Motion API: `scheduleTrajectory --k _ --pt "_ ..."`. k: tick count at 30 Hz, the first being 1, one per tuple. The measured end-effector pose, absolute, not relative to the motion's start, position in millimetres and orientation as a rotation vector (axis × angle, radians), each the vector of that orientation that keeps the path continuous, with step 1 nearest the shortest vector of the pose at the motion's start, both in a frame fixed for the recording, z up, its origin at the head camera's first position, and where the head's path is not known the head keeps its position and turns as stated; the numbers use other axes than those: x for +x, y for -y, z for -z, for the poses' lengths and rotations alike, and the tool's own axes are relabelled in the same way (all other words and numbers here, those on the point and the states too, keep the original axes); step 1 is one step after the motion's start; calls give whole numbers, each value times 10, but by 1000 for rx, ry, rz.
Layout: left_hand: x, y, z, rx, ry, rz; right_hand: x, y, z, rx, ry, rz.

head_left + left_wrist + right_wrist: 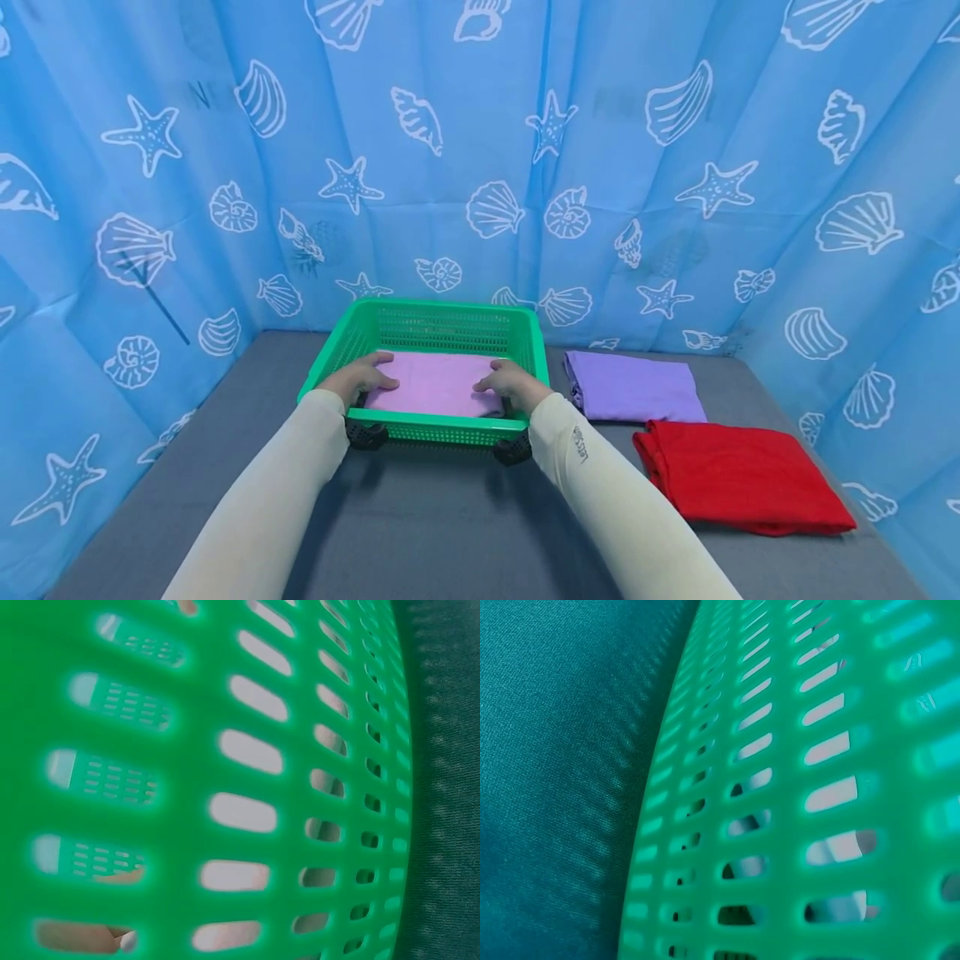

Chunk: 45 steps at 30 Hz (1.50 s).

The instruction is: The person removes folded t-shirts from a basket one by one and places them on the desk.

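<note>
A folded pink cloth is inside a green plastic basket, near its front wall. My left hand grips the cloth's left edge, thumb on top and the other fingers partly hidden. On the opposite edge, my right hand holds it the same way, its fingertips out of sight beneath. Both wrists reach over the front rim. In the left wrist view, the slotted basket wall fills most of the picture, with pale cloth behind the slots. The right wrist view likewise shows the slotted wall.
To the basket's right lies a folded purple cloth. Nearer me on that side is a folded red cloth. The grey table is enclosed by a blue curtain with white shells and starfish, close behind the basket.
</note>
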<state>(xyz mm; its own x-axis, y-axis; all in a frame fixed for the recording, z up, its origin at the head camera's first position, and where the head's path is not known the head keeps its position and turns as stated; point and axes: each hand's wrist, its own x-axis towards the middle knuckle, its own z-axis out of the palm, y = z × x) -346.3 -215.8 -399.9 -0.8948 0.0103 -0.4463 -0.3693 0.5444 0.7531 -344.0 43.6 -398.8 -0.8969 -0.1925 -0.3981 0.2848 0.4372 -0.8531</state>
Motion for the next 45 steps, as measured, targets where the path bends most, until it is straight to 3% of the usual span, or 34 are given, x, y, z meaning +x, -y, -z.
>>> scheduleTrajectory --k 20,45 --pt "-3433 2129 3954 -325 -2321 -1342 -3470 -427 3965 -59 -2213 1446" --pt "-3411 2132 3913 -371 -2340 -1419 -3489 -401 3956 -39 -2236 1502"
